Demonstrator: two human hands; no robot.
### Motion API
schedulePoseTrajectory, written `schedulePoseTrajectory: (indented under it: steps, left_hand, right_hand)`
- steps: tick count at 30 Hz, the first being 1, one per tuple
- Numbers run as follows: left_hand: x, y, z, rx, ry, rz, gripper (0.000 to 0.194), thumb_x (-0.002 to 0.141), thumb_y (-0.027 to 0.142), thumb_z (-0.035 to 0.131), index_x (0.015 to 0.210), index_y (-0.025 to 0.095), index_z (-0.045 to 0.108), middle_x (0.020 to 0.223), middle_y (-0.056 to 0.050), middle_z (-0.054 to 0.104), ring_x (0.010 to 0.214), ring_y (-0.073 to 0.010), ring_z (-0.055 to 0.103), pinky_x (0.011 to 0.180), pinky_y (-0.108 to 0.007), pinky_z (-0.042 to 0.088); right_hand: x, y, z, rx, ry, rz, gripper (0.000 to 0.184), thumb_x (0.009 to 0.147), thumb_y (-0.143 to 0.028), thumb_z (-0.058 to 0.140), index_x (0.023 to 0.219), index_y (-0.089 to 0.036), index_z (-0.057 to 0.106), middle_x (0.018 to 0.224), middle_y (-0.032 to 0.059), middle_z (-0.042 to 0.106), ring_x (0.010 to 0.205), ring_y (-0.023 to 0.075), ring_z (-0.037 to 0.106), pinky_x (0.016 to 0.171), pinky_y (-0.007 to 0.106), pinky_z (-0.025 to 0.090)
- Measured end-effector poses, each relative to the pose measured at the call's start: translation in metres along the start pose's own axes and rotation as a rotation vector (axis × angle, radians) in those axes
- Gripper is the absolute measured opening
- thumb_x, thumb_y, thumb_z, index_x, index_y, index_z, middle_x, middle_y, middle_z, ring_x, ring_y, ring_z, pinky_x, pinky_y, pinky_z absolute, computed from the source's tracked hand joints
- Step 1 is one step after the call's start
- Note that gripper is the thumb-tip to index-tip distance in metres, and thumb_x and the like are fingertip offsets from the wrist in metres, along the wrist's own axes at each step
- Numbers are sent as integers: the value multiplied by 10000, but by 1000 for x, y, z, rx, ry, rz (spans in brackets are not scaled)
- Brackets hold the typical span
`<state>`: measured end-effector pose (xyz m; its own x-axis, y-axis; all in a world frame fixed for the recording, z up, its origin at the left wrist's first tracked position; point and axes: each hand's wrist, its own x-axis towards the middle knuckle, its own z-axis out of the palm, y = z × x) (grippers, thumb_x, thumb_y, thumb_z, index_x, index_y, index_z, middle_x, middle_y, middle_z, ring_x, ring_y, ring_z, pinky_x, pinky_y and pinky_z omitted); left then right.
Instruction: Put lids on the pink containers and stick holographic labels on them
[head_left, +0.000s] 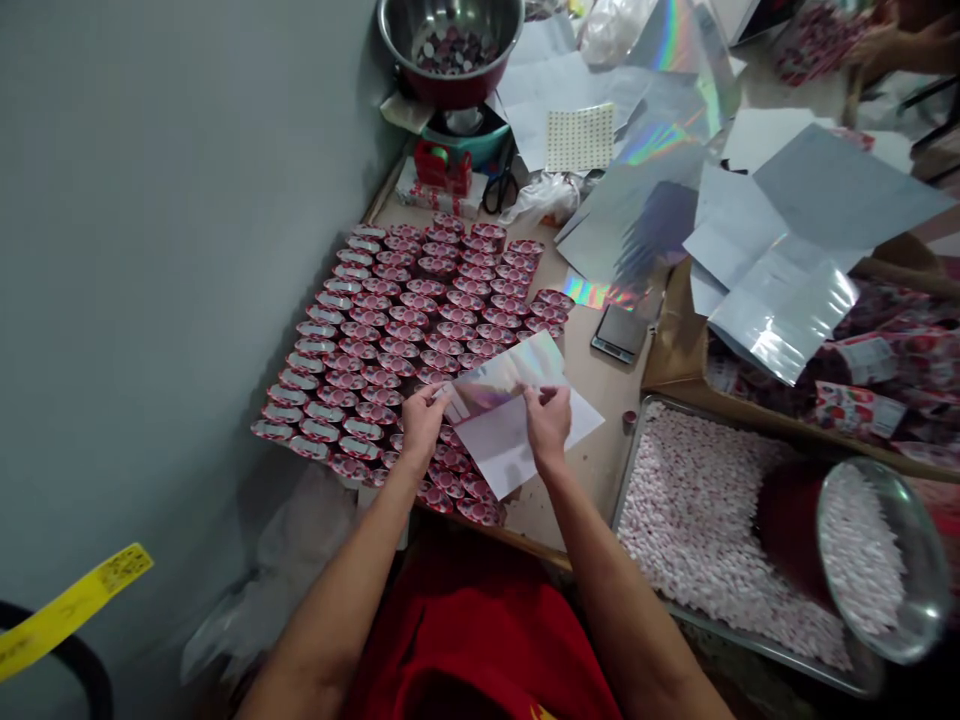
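Observation:
A shiny rainbow-sheened sheet (pixel 536 355) with a white paper layer (pixel 499 455) is in front of me, held above the table's near edge. My left hand (pixel 422 425) pinches its left corner between thumb and fingers, where a small pale strip shows. My right hand (pixel 549 425) is closed at the sheet's right side, thumb against the fingers. Whether the shiny and white parts are one folded sheet or two, I cannot tell. Under and left of the sheet stand rows of small red-and-pink printed packs (pixel 405 315), some with pale silver tops (pixel 292 380).
A small scale (pixel 621 333) lies to the right. Beyond it are loose silvery sheets (pixel 645 210), a tape dispenser (pixel 442 168) and a steel bowl (pixel 450 85). A cardboard box (pixel 679 340) and a metal tray (pixel 637 440) of small white-pink pieces stand right. Another person's hand (pixel 877 45) shows far right.

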<state>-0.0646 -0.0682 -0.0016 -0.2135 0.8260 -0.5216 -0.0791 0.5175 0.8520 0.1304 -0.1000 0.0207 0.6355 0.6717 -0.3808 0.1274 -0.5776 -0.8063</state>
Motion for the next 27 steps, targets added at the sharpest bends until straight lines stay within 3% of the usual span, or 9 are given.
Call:
schedulePoseTrajectory:
  steps: [2, 4, 7, 11, 14, 18, 23, 27]
  left_hand:
    - [-3, 0, 2, 61, -23, 74, 365, 692, 325, 806, 1012, 150, 812, 784, -23, 760, 639, -141, 627, 637, -256, 506]
    - [-7, 3, 4, 117, -59, 134, 322, 726, 310, 787, 1011, 164, 827, 826, -34, 780, 678, -155, 647, 659, -261, 513]
    - [-12, 7, 9, 131, -55, 184, 289, 741, 297, 785, 994, 169, 839, 876, -51, 795, 756, -177, 674, 714, -273, 532]
    - [-14, 7, 16, -27, -26, 93, 303, 712, 322, 813, 963, 155, 833, 854, -50, 790, 719, -160, 653, 693, -267, 526]
    - [-12, 8, 20, -150, -90, -34, 387, 657, 377, 878, 957, 141, 814, 806, -46, 776, 678, -152, 651, 678, -273, 532]
    - [-14, 10, 19, -120, -106, -101, 360, 666, 370, 898, 938, 162, 788, 802, -56, 766, 674, -181, 676, 677, -346, 580]
    - [-11, 4, 12, 40, -180, -58, 327, 802, 386, 828, 1066, 219, 733, 1004, -79, 771, 900, -264, 736, 809, -472, 615]
    - [-11, 1, 13, 104, -194, -30, 388, 783, 450, 825, 1073, 216, 714, 1044, -91, 773, 985, -297, 719, 911, -529, 605]
  right_hand:
    - [-13, 1, 0, -245, 18, -414, 192, 979, -366, 650, 1026, -190, 711, 953, 108, 757, 922, 263, 678, 880, 393, 532]
    - [-19, -5, 10, -399, -96, -781, 242, 1043, -283, 544, 1165, -210, 739, 1155, 132, 763, 1085, 269, 648, 996, 406, 480]
    - [-13, -16, 31, -594, -234, -1069, 331, 1064, -271, 540, 1352, -251, 700, 1370, 108, 716, 1199, 285, 593, 1026, 415, 429]
    - [2, -9, 42, -698, -358, -1189, 378, 1074, -240, 510, 1419, -231, 664, 1461, 98, 674, 1237, 289, 573, 1038, 426, 409]
    - [5, 8, 36, -694, -374, -1213, 451, 1071, -178, 474, 1507, -196, 588, 1549, 104, 605, 1325, 277, 540, 1123, 432, 373]
    - [-3, 20, 23, -716, -395, -1197, 437, 1068, -160, 477, 1489, -164, 596, 1509, 98, 640, 1332, 262, 536, 1151, 417, 361]
    - [-1, 7, 14, -787, -435, -1148, 379, 1091, -215, 449, 1422, -223, 633, 1439, 104, 658, 1336, 256, 493, 1128, 428, 348]
    - [5, -11, 5, -857, -449, -1174, 315, 1104, -265, 424, 1287, -235, 679, 1241, 101, 694, 1235, 268, 495, 1074, 443, 346]
